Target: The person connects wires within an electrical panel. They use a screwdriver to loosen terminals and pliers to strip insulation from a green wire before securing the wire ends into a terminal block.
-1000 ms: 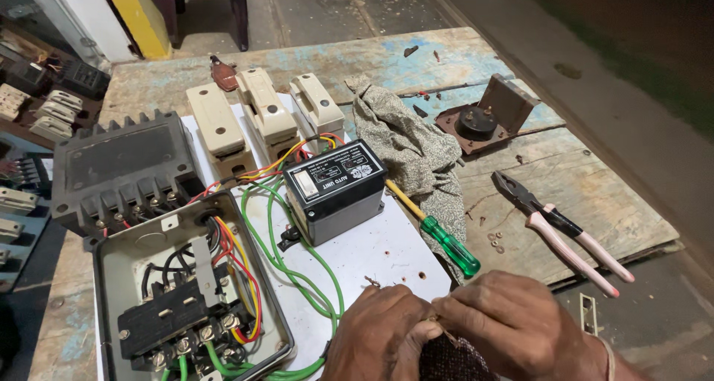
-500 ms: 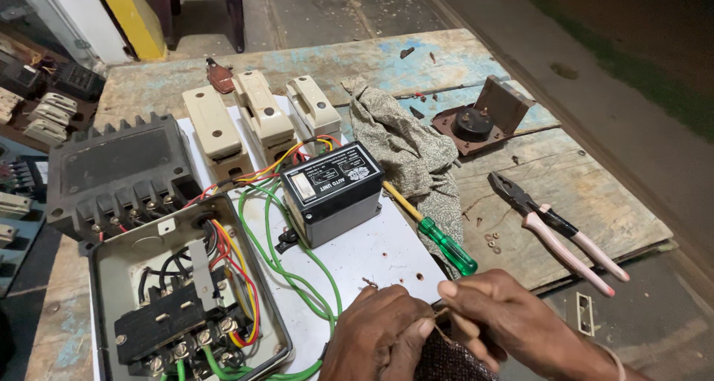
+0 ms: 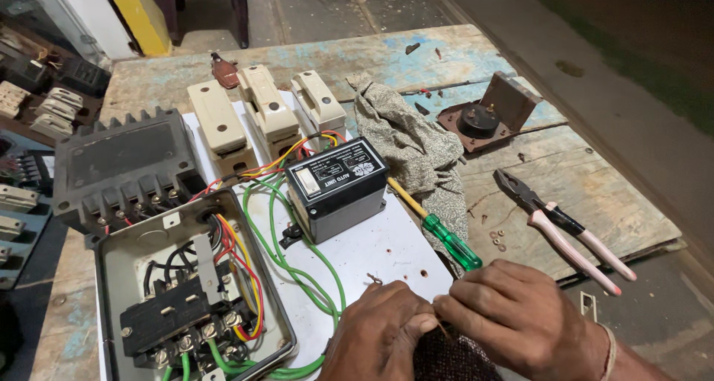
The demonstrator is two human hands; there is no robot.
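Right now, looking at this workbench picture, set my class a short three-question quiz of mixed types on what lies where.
1. True or false: the pliers lie on the white board.
2. Which thing lies partly under the cloth? A) the screwdriver B) the black box C) the cream switches
3. Fill in: the left hand and right hand meet at the ____ edge of the picture.

Key
1. False: they lie on the bare wooden table, right of the board.
2. A: its yellow shaft runs under the cloth; its green handle shows.
3. Bottom: the fingertips pinch something small, too small to tell.
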